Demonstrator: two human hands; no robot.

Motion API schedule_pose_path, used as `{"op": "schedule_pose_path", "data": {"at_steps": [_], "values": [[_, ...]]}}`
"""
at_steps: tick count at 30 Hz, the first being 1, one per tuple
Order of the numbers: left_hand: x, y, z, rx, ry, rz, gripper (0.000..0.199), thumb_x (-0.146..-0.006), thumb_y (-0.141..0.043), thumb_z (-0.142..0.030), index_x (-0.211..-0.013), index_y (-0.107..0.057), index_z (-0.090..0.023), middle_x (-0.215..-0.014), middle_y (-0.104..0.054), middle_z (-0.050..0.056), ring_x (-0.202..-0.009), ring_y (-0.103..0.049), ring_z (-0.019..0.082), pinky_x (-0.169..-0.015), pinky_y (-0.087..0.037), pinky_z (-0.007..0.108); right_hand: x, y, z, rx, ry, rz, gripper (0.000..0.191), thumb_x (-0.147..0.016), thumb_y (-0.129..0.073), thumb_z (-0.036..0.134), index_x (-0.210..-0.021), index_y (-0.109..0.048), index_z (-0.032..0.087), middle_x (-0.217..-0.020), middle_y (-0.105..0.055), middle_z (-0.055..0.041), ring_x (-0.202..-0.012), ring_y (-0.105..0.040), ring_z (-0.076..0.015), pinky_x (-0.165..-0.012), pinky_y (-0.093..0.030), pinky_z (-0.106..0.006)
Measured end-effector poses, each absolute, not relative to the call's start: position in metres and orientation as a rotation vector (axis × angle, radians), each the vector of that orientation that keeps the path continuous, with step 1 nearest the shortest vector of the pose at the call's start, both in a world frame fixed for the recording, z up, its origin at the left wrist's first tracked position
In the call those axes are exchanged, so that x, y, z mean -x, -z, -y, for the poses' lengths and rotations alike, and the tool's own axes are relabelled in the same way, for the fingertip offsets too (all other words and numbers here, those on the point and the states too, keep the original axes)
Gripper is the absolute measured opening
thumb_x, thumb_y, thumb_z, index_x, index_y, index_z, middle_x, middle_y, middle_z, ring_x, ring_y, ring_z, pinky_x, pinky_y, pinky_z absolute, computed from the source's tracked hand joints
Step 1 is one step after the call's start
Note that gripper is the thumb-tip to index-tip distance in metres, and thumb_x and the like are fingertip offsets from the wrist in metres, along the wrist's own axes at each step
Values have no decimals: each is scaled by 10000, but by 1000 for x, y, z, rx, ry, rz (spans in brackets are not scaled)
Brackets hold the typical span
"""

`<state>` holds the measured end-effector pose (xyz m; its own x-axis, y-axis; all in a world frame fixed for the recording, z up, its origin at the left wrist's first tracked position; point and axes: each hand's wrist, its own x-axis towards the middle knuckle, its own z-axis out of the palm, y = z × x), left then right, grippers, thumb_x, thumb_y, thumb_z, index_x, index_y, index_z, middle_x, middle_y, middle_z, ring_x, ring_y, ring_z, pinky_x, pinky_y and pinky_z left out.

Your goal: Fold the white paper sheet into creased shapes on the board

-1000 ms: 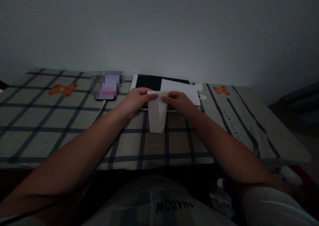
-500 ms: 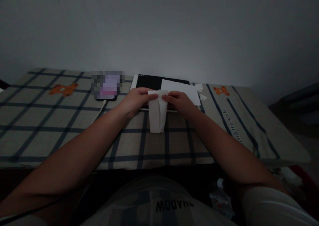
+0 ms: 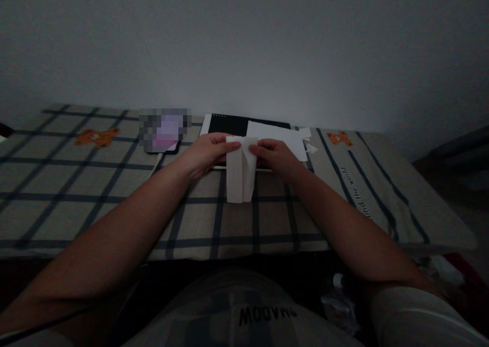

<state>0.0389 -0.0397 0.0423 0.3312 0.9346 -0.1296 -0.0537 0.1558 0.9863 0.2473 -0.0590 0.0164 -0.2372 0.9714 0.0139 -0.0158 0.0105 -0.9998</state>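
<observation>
A folded strip of white paper (image 3: 240,179) hangs between my two hands, over the front edge of a dark flat panel. Its upper left corner is pinched by my left hand (image 3: 212,153), thumb in front and fingers behind. My right hand (image 3: 275,156) grips the upper right side in the same way. A crease or gap runs down the paper's middle, and its right half tapers toward the bottom. Behind my right hand lies a white sheet of paper (image 3: 294,142), resting on the dark panel (image 3: 229,125) with a white edge.
On the left lies a phone (image 3: 168,133), its screen blurred, with a white cable (image 3: 155,166) running from it. Paper scraps (image 3: 311,148) sit right of the sheet. A checked tablecloth (image 3: 198,224) covers the table, against a wall (image 3: 244,46). Below right is a plastic bottle (image 3: 338,301).
The folded paper has shifted very slightly left and up, and its two halves sit a little more apart at the middle. Both hands keep their hold.
</observation>
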Motion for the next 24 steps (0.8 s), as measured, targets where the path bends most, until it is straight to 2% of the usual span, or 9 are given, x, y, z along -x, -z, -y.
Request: {"op": "schedule_pose_path", "data": {"at_steps": [5, 12, 20, 24], "values": [[-37, -42, 40, -1224, -823, -982, 337, -615, -923, -362, -830, -762, -159, -871, -780, 87, -814, -738, 213, -762, -605, 330, -247, -21, 58, 1021, -1327, 1326, 420, -720, -804, 603, -769, -645, 217, -785, -641, 2, -751, -619, -154, -757, -561, -331], [-36, -39, 39, -1255, -890, -1072, 294, -632, -919, -348, -764, -723, -173, -798, -753, 57, -722, -708, 187, -705, -578, 318, -246, -23, 58, 981, -1367, 1277, 394, -711, -827, 564, -859, -700, 221, -878, -692, -13, -832, -653, -167, -823, -570, -351], [-40, -42, 42, -1246, -922, -1033, 370, -622, -902, -383, -874, -741, -166, -882, -772, 69, -777, -715, 195, -717, -578, 305, -246, -18, 57, 1060, -1359, 1292, 420, -662, -855, 575, -778, -682, 210, -803, -689, -5, -771, -653, -163, -786, -577, -336], [-41, -42, 43, -1270, -980, -1014, 383, -647, -892, -445, -848, -721, -167, -812, -747, 44, -746, -703, 188, -701, -572, 297, -244, -17, 59, 1070, -1370, 1325, 374, -687, -856, 533, -795, -708, 207, -809, -708, -12, -754, -660, -158, -775, -576, -336]]}}
